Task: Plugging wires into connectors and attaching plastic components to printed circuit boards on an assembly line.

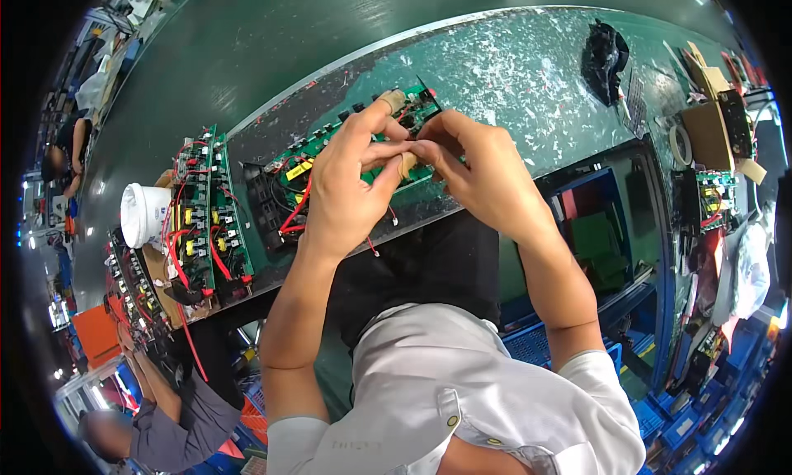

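Observation:
Over a green circuit board point(326, 135) at the bench's front edge, my left hand point(351, 165) and my right hand point(483, 165) meet fingertip to fingertip. Both hands are pinched closed; whatever sits between the fingertips is too small or hidden to make out. Tan coverings wrap my left index fingertip and thumb tip. The board carries a yellow-wrapped part point(299, 170) and red wires point(295, 217), with a black end piece point(262, 201) at its left and a thin dark plate point(428, 94) upright at its right. My fingers hide the board's middle.
Left of the board stand more green boards point(216, 227) with red wires, beside a white bucket point(142, 214). A black bag point(605, 61) lies far right on the scrap-strewn bench point(511, 62). A tape roll point(680, 145) and cardboard point(708, 137) are farther right. Another person point(177, 425) works at lower left.

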Motion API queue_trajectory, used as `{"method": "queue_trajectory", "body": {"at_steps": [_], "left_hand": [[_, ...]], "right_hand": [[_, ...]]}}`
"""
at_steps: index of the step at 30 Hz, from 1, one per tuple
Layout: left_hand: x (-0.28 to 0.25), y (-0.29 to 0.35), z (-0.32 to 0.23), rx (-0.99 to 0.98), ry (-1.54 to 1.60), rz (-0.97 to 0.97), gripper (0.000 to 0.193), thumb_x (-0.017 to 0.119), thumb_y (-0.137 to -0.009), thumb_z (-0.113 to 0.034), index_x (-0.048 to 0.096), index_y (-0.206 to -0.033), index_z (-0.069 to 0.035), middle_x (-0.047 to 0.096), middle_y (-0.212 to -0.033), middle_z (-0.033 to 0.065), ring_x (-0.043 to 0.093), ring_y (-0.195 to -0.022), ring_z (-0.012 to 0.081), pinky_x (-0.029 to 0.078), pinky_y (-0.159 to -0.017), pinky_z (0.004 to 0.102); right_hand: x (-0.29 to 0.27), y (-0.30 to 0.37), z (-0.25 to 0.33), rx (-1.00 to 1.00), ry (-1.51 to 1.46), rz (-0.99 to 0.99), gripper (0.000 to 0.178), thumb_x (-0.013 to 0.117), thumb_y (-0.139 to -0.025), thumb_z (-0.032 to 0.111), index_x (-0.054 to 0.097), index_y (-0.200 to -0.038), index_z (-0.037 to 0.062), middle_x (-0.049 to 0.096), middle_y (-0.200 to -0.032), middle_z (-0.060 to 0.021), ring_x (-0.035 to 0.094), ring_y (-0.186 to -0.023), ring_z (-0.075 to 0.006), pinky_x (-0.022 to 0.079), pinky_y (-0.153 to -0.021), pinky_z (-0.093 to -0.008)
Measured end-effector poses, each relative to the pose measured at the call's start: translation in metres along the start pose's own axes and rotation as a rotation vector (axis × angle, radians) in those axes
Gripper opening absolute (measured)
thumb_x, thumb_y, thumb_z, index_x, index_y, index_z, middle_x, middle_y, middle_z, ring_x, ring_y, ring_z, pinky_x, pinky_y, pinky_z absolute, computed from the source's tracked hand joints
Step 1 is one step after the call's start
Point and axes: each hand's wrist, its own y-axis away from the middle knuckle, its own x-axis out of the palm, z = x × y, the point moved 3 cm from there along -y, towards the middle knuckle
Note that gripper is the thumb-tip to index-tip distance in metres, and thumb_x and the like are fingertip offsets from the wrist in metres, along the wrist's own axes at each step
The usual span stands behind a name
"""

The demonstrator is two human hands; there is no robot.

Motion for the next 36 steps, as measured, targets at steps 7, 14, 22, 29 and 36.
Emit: {"method": "queue_trajectory", "body": {"at_steps": [7,14,22,29,36], "left_hand": [[-0.006,0.002,0.004,-0.093,0.068,-0.053,0.050,0.065,-0.085,0.012,0.054,-0.131,-0.001,0.063,-0.110,0.0124,0.071,-0.098,0.0215,0.060,-0.083,0.0302],[-0.010,-0.003,0.010,-0.141,-0.064,0.080,0.015,0.071,-0.086,0.000,0.070,-0.101,0.001,0.068,-0.093,0.0095,0.068,-0.083,0.0157,0.055,-0.071,0.0281],[-0.024,-0.012,0.026,-0.250,0.194,-0.063,0.016,0.066,-0.095,-0.003,0.063,-0.109,0.004,0.065,-0.103,0.0068,0.069,-0.095,0.0174,0.057,-0.083,0.0286],[-0.025,-0.028,0.034,-0.429,0.143,-0.032,0.024,0.069,-0.092,-0.005,0.067,-0.114,0.006,0.071,-0.103,0.0099,0.068,-0.092,0.0149,0.056,-0.085,0.0279],[-0.011,-0.042,0.037,-0.246,-0.177,-0.070,0.019,0.071,-0.089,-0.004,0.072,-0.106,0.003,0.072,-0.095,0.0098,0.069,-0.084,0.0156,0.054,-0.076,0.0272]], "right_hand": [[0.010,0.000,0.003,-0.049,0.060,-0.055,0.016,0.066,-0.095,0.012,0.062,-0.094,-0.0038,0.066,-0.070,-0.0139,0.060,-0.057,-0.0229,0.048,-0.056,-0.0333],[0.003,0.008,0.011,-0.021,-0.022,-0.113,0.010,0.065,-0.092,0.007,0.062,-0.092,-0.0026,0.063,-0.069,-0.0080,0.059,-0.061,-0.0124,0.047,-0.056,-0.0289],[-0.017,0.065,0.130,0.079,-1.125,0.563,0.012,0.064,-0.087,0.009,0.064,-0.091,-0.0027,0.060,-0.078,-0.0134,0.062,-0.064,-0.0324,0.050,-0.053,-0.0376],[-0.035,0.022,0.057,-0.217,0.006,-0.175,0.048,0.077,-0.083,0.015,0.058,-0.123,-0.0024,0.063,-0.122,-0.0170,0.062,-0.114,-0.0235,0.046,-0.095,-0.0351],[0.013,-0.019,-0.051,0.041,-0.098,-0.083,0.055,0.060,-0.098,0.014,0.041,-0.148,0.0009,0.054,-0.141,-0.0202,0.052,-0.131,-0.0248,0.042,-0.105,-0.0349]]}}
